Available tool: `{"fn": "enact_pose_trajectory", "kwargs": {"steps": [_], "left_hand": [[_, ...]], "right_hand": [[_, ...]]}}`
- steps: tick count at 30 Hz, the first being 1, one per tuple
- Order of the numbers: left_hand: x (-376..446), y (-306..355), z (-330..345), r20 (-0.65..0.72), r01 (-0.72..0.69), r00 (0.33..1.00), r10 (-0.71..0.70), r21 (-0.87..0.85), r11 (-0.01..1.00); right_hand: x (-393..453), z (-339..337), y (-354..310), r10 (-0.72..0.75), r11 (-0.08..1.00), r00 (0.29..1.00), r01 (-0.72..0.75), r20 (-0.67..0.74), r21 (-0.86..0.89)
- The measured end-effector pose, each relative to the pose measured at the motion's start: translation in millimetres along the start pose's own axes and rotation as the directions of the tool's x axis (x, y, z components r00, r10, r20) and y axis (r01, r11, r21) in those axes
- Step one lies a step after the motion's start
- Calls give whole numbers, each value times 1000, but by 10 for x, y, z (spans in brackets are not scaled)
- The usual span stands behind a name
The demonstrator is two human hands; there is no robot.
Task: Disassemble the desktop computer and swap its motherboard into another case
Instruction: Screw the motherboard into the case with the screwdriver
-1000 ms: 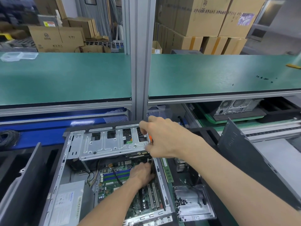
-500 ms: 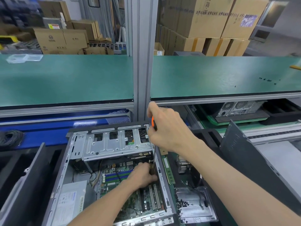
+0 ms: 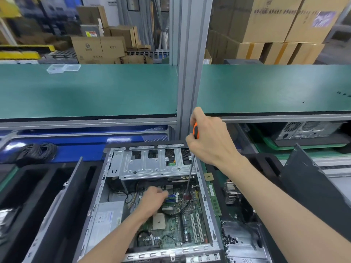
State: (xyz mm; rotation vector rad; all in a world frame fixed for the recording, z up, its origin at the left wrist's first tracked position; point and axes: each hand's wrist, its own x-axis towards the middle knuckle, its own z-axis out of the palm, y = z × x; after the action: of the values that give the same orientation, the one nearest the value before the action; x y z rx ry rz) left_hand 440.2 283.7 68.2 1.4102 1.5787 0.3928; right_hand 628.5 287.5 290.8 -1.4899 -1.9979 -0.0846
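An open desktop case (image 3: 95,202) lies on its side in front of me, with the green motherboard (image 3: 174,224) exposed inside. A silver drive cage (image 3: 152,162) spans its far end. My right hand (image 3: 210,141) grips an orange-and-black screwdriver (image 3: 195,130) upright; its long shaft runs down past the cage, and the tip meets the board near a red part (image 3: 187,196). My left hand (image 3: 153,200) is inside the case, fingers curled over the board beside the blue memory slots (image 3: 171,198). What it holds, if anything, is hidden.
A grey power supply (image 3: 106,219) sits in the case's left. A dark side panel (image 3: 57,211) leans at left, another panel (image 3: 311,186) at right. A memory stick (image 3: 214,198), a heatsink (image 3: 231,192) and a metal tray (image 3: 245,242) with screws lie right. A green shelf (image 3: 95,90) overhangs.
My right hand rose with the screwdriver from the drive cage edge, now showing the shaft down to the board. My left hand shifted left across the motherboard. The view moved closer.
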Motion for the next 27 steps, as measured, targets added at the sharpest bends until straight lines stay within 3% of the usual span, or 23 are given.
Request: {"fn": "enact_pose_trajectory", "kwargs": {"steps": [3, 5, 7, 8, 10, 12, 14, 18, 23, 27], "left_hand": [[43, -42, -106, -77, 92, 992, -105, -152, 984], [59, -72, -128, -10, 189, 978, -208, -373, 909], [74, -60, -129, 19, 243, 966, -260, -425, 872], [74, -45, -130, -18, 233, 967, -254, -344, 910], [32, -29, -151, -133, 168, 977, -166, -2, 986], [-50, -61, -150, -146, 116, 987, -72, 315, 942], [-77, -142, -125, -136, 88, 990, -22, 499, 862], [-56, -162, -111, -163, 59, 986, 37, 551, 833], [1, -215, -75, 20, -113, 992, 128, 610, 784], [-28, -219, -56, -7, -66, 995, 97, 683, 728]], "right_hand": [[-53, 87, 12, -21, 999, 1000, 21, 11, 43], [-75, 133, 22, -17, 998, 1000, 16, 8, 61], [-86, 177, 17, 0, 996, 1000, -1, 15, 86], [-91, 202, 6, 3, 995, 1000, -5, 21, 95], [-98, 251, -21, -3, 995, 999, 0, 32, 101], [-109, 293, -53, -11, 994, 999, 6, 40, 110], [-115, 325, -78, -19, 993, 999, 13, 46, 118], [-128, 377, -112, -34, 992, 998, 26, 61, 124], [-194, 438, -114, -19, 991, 996, 8, 83, 136], [-222, 459, -87, -1, 991, 995, -13, 103, 131]]}}
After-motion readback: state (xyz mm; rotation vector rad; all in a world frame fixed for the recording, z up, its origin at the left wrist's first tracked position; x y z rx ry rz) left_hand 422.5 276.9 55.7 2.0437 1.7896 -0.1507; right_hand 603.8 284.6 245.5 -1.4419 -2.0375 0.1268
